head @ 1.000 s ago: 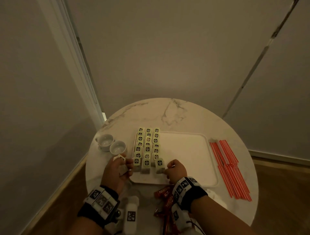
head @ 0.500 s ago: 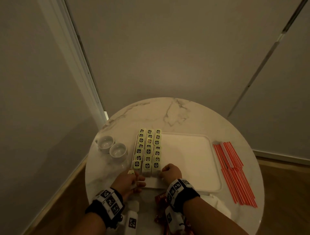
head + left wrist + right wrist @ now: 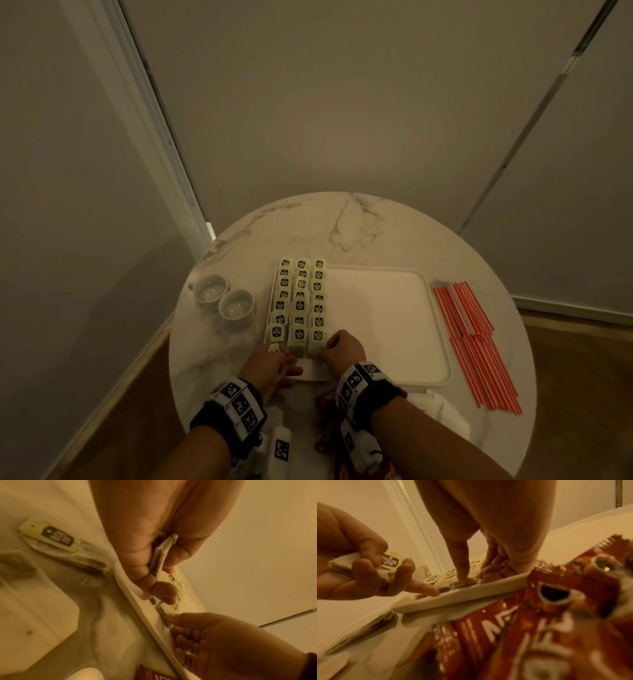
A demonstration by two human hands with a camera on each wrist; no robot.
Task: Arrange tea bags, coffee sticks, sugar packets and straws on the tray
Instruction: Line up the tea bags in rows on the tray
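Tea bags (image 3: 300, 301) with yellow-green tags lie in three columns on the left part of the white tray (image 3: 387, 308). My left hand (image 3: 274, 359) pinches one tea bag (image 3: 161, 555) between thumb and fingers at the tray's near left corner. My right hand (image 3: 342, 349) is curled at the near end of the rows, one straight digit (image 3: 462, 568) pressing down on the nearest tea bag (image 3: 464, 584). Another tea bag (image 3: 56, 538) lies loose on the table. Red coffee sticks (image 3: 522, 628) lie under my right wrist. Red straws (image 3: 476, 342) lie right of the tray.
Two small white cups (image 3: 222, 298) stand left of the tray on the round marble table (image 3: 342, 226). White packets (image 3: 281, 445) lie at the near edge by my left wrist. Walls close in behind and on the left.
My left hand, with its tea bag, has drawn back from beside the left column to the tray's near left corner. The right hand has stayed at the near end of the rows.
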